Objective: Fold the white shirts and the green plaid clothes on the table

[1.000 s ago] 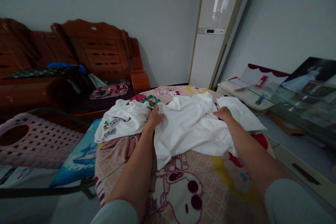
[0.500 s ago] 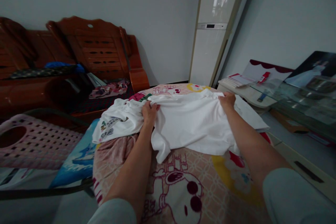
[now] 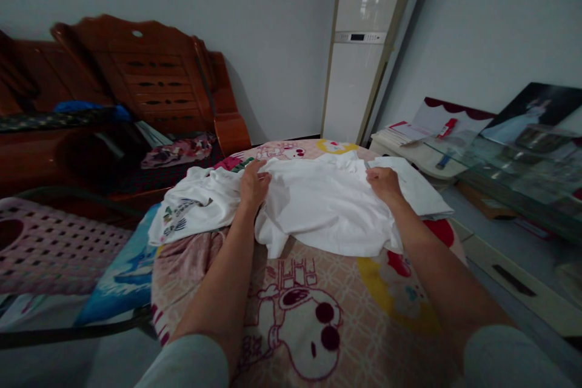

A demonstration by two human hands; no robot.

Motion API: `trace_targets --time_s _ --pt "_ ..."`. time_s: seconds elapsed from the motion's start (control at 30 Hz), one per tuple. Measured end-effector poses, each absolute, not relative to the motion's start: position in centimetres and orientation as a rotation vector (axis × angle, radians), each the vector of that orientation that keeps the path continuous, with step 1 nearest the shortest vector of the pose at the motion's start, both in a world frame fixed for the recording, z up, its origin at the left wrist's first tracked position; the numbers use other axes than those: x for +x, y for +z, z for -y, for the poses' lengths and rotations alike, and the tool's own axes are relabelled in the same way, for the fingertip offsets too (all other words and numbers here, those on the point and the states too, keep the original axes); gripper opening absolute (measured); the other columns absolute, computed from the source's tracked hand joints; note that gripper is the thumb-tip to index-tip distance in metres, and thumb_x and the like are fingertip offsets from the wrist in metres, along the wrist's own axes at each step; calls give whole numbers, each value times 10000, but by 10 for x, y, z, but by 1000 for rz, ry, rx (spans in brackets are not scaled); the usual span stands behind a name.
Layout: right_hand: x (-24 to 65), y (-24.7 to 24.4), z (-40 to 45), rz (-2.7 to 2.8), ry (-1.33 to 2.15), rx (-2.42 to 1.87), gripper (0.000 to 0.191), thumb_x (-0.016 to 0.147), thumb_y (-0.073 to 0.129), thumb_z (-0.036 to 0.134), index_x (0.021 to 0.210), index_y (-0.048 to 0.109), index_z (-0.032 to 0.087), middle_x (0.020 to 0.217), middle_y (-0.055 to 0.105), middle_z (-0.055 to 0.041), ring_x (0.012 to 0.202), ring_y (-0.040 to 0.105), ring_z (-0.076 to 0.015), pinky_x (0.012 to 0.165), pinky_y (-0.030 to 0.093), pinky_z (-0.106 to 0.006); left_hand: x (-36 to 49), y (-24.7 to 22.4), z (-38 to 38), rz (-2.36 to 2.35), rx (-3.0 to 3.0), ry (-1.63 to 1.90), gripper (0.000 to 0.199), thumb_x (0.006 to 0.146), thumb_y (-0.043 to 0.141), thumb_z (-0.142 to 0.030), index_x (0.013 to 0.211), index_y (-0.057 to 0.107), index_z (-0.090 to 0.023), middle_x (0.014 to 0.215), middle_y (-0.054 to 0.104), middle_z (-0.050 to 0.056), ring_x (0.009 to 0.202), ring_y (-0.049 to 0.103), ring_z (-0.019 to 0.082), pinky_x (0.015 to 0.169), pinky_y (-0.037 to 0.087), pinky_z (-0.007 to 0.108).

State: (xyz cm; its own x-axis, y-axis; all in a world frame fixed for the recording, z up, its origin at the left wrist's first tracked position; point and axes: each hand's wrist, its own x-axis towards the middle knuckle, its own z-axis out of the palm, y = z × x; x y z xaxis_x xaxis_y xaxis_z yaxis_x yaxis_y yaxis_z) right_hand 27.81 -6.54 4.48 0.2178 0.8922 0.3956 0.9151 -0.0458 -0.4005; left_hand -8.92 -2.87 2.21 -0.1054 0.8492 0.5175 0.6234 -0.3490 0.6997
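A white shirt [image 3: 325, 206] lies spread on the round table, with a few creases and one lower-left part hanging in a fold. My left hand [image 3: 254, 186] is closed at its upper left edge, fingers curled. At the upper right edge my right hand [image 3: 384, 184] pinches the cloth. Left of my left hand lies a crumpled white printed garment [image 3: 197, 200], over a dusty-pink cloth [image 3: 193, 254]. A folded white garment [image 3: 411, 185] rests just beyond my right hand.
A patterned cloth with cartoon dogs [image 3: 313, 327] covers the table. A pink woven chair [image 3: 59, 248] and blue cushion [image 3: 122, 273] stand left, a wooden sofa [image 3: 154, 85] behind. On the right is a glass-topped cabinet [image 3: 513, 176]; a tall air conditioner [image 3: 359, 73] stands at the back.
The white shirt lies flatter, its lower edge and left fold drawn slightly away from me. Both hands keep to its upper edges. The whole view has shifted a little.
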Motion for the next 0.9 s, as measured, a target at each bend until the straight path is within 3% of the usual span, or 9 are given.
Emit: trace_targets --time_s 0.1,0.17,0.27,0.33,0.43,0.57,0.7,0.83,0.9 --pt "270 41 103 1705 55 -1861 278 789 567 187 987 759 157 956 765 -71 908 696 -191 836 494 -263 -74 54 47 -1549 1966 1353 272 793 576 -225 1018 713 -154 1027 732 81 837 691 169 832 553 310" --pt "271 38 127 1653 35 -1881 303 797 565 204 1033 749 158 949 765 -70 890 697 -188 829 494 -263 -57 71 61 -1403 1987 1275 217 803 575 -244 918 724 -135 827 737 67 742 683 153 737 549 274" --pt "284 35 158 1493 -94 -2040 334 819 556 227 1093 730 150 950 760 -97 891 695 -214 819 485 -288 -28 83 87 -1107 2092 947 206 822 566 -255 862 717 -122 693 710 48 619 654 122 627 514 234" --pt "293 32 174 1415 -145 -2173 320 842 548 259 1069 738 138 960 754 -129 912 692 -243 801 474 -308 -11 80 107 -936 2260 625 181 818 568 -224 867 720 -138 719 720 39 639 657 121 645 504 231" --pt "301 27 188 1419 -29 -2342 338 872 545 378 911 767 127 903 749 -167 888 695 -268 735 459 -314 8 60 138 -826 2598 198 281 713 664 -153 988 713 -179 977 741 50 880 678 178 791 507 259" --pt "293 20 190 1479 181 -2416 374 830 605 489 831 765 151 891 750 -156 863 699 -253 664 437 -284 21 24 168 -955 2851 127 436 741 627 -131 1177 622 -138 1261 620 138 1122 595 253 977 460 341" --pt "283 17 186 1517 162 -2386 227 779 676 368 861 757 172 907 753 -120 888 696 -240 669 440 -269 28 5 174 -1104 2901 227 319 864 456 -91 1139 615 -118 1196 622 152 1102 577 259 965 463 372" --pt "283 16 189 1425 143 -2467 413 787 646 499 915 747 120 985 730 -194 898 692 -284 687 470 -317 25 4 167 -1157 2878 231 331 902 397 -64 1142 616 -128 1189 620 137 1098 573 237 948 468 345" --pt "284 14 191 1429 164 -2480 414 777 644 504 895 748 121 1012 723 -204 913 687 -291 695 471 -324 21 6 164 -1240 2836 224 326 900 395 -52 1117 626 -127 1162 629 142 1096 577 236 937 472 341"
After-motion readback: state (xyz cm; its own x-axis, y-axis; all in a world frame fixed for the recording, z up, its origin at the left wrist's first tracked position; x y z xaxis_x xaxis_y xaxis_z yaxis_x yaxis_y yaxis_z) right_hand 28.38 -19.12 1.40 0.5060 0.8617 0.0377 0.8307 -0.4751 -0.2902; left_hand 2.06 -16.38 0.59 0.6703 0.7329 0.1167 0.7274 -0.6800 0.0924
